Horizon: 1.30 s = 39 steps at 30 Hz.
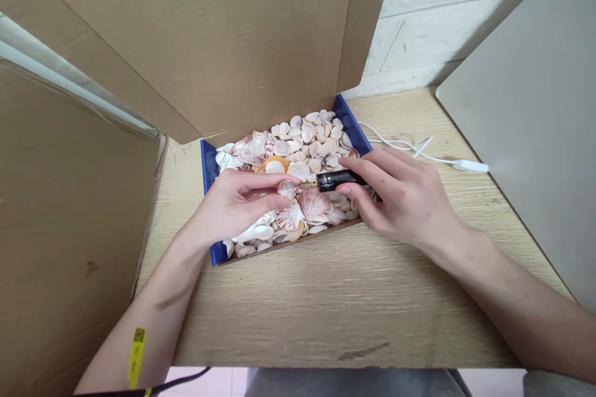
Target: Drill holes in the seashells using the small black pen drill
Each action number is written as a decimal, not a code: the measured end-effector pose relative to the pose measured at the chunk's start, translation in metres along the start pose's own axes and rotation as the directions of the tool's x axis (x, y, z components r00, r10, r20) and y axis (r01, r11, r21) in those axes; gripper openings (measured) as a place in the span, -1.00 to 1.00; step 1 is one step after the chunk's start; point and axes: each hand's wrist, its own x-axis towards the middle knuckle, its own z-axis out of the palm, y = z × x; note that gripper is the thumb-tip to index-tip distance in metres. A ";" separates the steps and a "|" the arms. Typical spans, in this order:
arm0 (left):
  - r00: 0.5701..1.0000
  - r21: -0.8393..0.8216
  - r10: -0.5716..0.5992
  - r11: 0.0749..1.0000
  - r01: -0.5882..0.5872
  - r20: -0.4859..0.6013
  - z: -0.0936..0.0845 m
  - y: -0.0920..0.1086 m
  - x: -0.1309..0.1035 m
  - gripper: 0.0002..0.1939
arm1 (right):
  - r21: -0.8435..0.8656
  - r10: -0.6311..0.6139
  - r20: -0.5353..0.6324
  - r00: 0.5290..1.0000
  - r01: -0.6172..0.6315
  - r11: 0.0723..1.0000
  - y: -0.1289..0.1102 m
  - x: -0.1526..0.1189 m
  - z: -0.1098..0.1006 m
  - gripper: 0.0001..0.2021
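Observation:
Between thumb and fingers, my left hand (237,201) pinches a small pale shell (287,188). My right hand (395,192) is closed round a black rotary tool (331,180) whose brass-coloured tip points left and meets or nearly meets the shell's right edge; the exact contact is too small to tell. Both hands are above a shallow box with blue ends (352,124), filled with white, cream and pinkish shells (314,203). An orange-rimmed shell (274,164) lies just behind the held one.
The box rests on a light wooden table (298,304). Cardboard panels (223,31) stand behind and at the left, and a grey panel (526,93) at the right. A white cable with a white plug piece (470,165) lies right of the box.

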 end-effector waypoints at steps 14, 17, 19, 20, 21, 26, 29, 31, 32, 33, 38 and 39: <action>0.995 -0.054 -0.063 0.996 0.068 0.076 0.003 -0.003 0.000 -0.77 | -0.060 -0.179 -0.144 0.973 0.172 0.983 0.005 0.004 -0.006 -0.77; 0.994 -0.038 -0.056 0.997 0.060 0.092 0.002 -0.003 0.001 -0.76 | -0.045 -0.146 -0.140 0.979 0.141 0.989 0.003 0.004 -0.005 -0.71; 0.997 -0.027 -0.038 0.999 0.040 0.073 0.002 -0.003 0.001 -0.75 | -0.047 -0.102 -0.101 0.990 0.098 0.994 0.002 0.003 -0.004 -0.68; 0.998 -0.023 -0.022 0.999 0.023 0.060 0.002 -0.003 0.001 -0.75 | -0.050 -0.078 -0.073 0.994 0.075 0.996 0.000 0.003 -0.004 -0.67; 0.999 -0.020 -0.006 1.000 0.007 0.050 0.002 -0.002 0.001 -0.76 | -0.053 -0.054 -0.044 0.998 0.052 0.997 -0.001 0.002 -0.003 -0.68; 1.000 -0.008 0.020 1.000 -0.020 0.019 0.001 -0.002 0.000 -0.78 | -0.032 -0.005 0.076 0.997 0.007 0.999 -0.004 0.001 -0.004 -0.73; 1.000 0.007 0.026 1.000 -0.025 -0.013 0.001 -0.004 0.000 -0.77 | -0.019 -0.057 0.071 0.996 0.059 0.998 -0.002 0.002 -0.005 -0.68; 0.999 0.013 0.036 0.999 -0.036 -0.035 0.002 -0.007 0.000 -0.78 | -0.029 -0.110 0.038 0.993 0.111 0.993 0.000 0.003 -0.006 -0.67; 0.999 0.017 0.037 0.999 -0.037 -0.038 0.002 -0.009 0.000 -0.79 | -0.038 -0.133 0.015 0.991 0.133 0.990 0.001 0.004 -0.006 -0.69; 0.999 0.021 0.036 0.999 -0.036 -0.038 0.002 -0.010 0.000 -0.80 | -0.045 -0.150 -0.013 0.989 0.150 0.988 0.001 0.004 -0.007 -0.70; 1.000 -0.027 -0.006 1.000 0.005 -0.009 0.002 -0.008 -0.001 -0.78 | -0.065 -0.204 -0.193 0.960 0.195 0.979 0.001 0.002 -0.008 -0.71; 1.000 -0.047 -0.022 0.999 0.022 0.004 0.002 -0.006 -0.001 -0.78 | -0.079 -0.215 -0.223 0.951 0.202 0.976 0.001 0.002 -0.008 -0.70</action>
